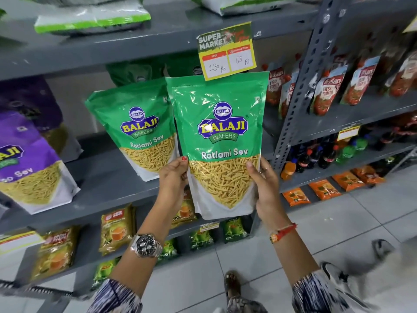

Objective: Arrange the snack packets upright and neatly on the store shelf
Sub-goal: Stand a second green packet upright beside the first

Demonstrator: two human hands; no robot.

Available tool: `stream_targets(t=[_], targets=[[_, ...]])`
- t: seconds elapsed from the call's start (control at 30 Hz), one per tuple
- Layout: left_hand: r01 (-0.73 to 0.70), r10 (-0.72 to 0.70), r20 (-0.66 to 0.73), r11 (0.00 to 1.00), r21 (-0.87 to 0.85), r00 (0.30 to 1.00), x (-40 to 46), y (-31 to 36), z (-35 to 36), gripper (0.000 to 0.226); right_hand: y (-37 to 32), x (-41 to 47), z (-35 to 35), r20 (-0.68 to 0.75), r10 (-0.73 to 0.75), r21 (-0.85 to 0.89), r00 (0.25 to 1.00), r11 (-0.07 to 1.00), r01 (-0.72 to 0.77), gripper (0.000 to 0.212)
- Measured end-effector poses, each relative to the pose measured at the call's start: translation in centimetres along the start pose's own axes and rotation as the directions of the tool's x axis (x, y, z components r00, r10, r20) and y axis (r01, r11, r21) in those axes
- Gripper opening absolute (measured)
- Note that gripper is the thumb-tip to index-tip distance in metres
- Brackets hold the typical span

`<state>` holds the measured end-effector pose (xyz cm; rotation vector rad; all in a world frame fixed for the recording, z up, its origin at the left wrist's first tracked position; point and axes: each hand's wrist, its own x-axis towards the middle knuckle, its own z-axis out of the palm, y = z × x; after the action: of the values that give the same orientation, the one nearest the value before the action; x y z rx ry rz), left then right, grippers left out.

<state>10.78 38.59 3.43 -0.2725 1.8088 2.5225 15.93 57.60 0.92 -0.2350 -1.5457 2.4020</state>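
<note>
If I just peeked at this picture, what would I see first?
First, the big green Ratlami Sev packet in the middle, held upright in front of the shelf by the left hand and right hand. Beside it on the left, a second green packet stands on the shelf, and a yellow price tag hangs just above.

held packet [220,141] before shelf [108,188], second packet [137,129] left

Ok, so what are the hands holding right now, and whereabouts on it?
A green Ratlami Sev packet, held upright in front of the shelf. The left hand and right hand each take a grip on one side edge of its lower half.
</note>
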Motion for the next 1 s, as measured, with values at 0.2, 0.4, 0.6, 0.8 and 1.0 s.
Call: stream_targets(t=[0.2,0.4,0.6,0.8,1.0], targets=[[0.039,-0.040,-0.033,0.999,-0.031,0.999,2.4,-0.9,1.3,0.021,0.7,3.3,-0.3,0.017,-0.021,-0.068,1.000,0.997,0.022,0.050],[0.022,-0.022,-0.029,1.000,-0.009,0.999,7.3,-1.8,3.3,0.014,1.4,9.6,-0.8,0.123,-0.010,-0.149,0.992,0.988,0.028,0.040],[-0.038,0.039,-0.011,0.998,0.056,0.999,12.8,-2.0,5.0,0.015,1.8,15.7,-0.3,0.196,0.007,-0.258,0.981,0.965,0.045,0.043],[-0.101,0.092,0.059,0.980,0.171,0.994,16.0,-2.5,5.5,0.026,3.1,19.4,-0.3,0.230,-0.005,-0.287,0.973,0.955,0.072,0.041],[-0.093,0.084,0.082,0.988,0.125,0.993,17.3,-3.6,4.8,0.035,3.8,20.2,-0.8,0.220,0.056,-0.266,0.974,0.964,0.004,0.050]])
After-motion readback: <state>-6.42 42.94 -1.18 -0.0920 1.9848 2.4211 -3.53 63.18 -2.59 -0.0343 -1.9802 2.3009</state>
